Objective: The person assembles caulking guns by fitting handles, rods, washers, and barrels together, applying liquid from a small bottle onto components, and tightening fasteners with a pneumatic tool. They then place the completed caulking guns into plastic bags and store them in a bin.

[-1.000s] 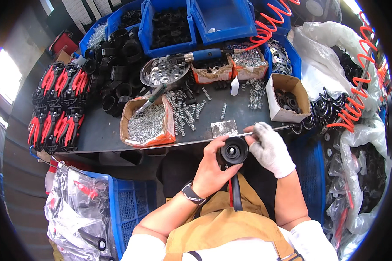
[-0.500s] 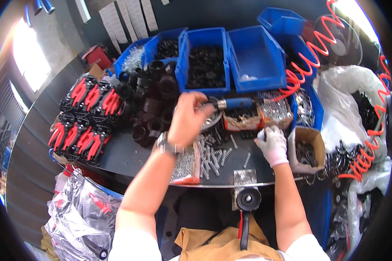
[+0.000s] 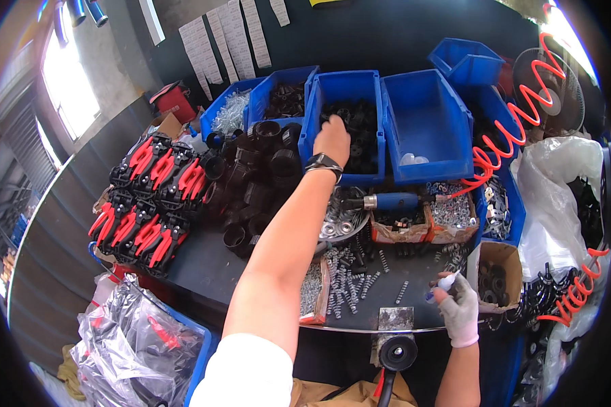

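My bare left hand (image 3: 332,141), with a dark watch on its wrist, reaches into a blue bin (image 3: 381,152) of small black parts (image 3: 363,129). Its fingertips are hidden among those parts, so their grip does not show. My right hand (image 3: 460,313), in a pale glove, is closed on a small whitish piece with a pointed tip (image 3: 448,280) over the front right of the bench. Below and left of it, a round black part (image 3: 398,353) with a handle sits at the metal plate (image 3: 396,317) on the bench edge. Loose springs (image 3: 349,288) lie between my arms.
A blue air screwdriver (image 3: 395,201) on a red coiled hose (image 3: 483,163) rests across boxes of small hardware (image 3: 451,211). Red-and-black tools (image 3: 142,224) are stacked at left, beside black cylindrical parts (image 3: 251,163). An open carton (image 3: 512,261) stands at right.
My left hand has moved from beside the screwdriver up into the bin of black parts. My right hand has drawn back toward the bench edge with the whitish piece. The view has shifted.
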`<state>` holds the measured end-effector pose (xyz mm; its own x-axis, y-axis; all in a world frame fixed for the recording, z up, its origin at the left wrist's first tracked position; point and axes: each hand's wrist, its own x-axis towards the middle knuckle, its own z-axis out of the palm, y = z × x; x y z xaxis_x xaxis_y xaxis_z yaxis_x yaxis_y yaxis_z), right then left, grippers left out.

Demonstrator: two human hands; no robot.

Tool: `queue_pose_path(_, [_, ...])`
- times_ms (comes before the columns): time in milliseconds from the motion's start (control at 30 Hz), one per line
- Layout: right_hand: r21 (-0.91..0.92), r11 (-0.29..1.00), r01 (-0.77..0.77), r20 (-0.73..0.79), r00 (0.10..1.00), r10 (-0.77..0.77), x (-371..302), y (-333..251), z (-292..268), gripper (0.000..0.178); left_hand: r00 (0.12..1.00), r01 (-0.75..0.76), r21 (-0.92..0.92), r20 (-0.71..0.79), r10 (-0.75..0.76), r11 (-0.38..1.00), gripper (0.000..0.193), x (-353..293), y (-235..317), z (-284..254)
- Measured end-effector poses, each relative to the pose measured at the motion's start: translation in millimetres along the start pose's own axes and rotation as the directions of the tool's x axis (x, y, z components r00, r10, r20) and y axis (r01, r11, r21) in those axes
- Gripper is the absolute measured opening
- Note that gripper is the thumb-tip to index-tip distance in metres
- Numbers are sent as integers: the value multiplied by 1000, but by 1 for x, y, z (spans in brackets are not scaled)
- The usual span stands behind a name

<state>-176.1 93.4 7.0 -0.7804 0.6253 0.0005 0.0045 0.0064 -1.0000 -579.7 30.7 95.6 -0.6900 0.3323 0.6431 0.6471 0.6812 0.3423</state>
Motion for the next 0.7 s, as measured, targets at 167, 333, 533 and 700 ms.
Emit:
queue_pose_path(167, [222,975,30,15,999,-34,-21,15,3,36,860,449,-851,494,-126,-273,10,-53,-3,-67])
queue_pose_path(333, [-217,945,245,25,969,-246,-35,7,18,32,817,572,-798,576,38,-189,30,-237,39,-141])
queue_pose_path(533, [-572,427,700,207,628,-750,-58,0,15,41,891,440,-891,448,70,109,60,-387,79,-146])
queue_pose_path(700, [-677,133,723,310,444,-841,-82,-1,10,34,955,212,-840,286,76,499,60,-394,88,-165])
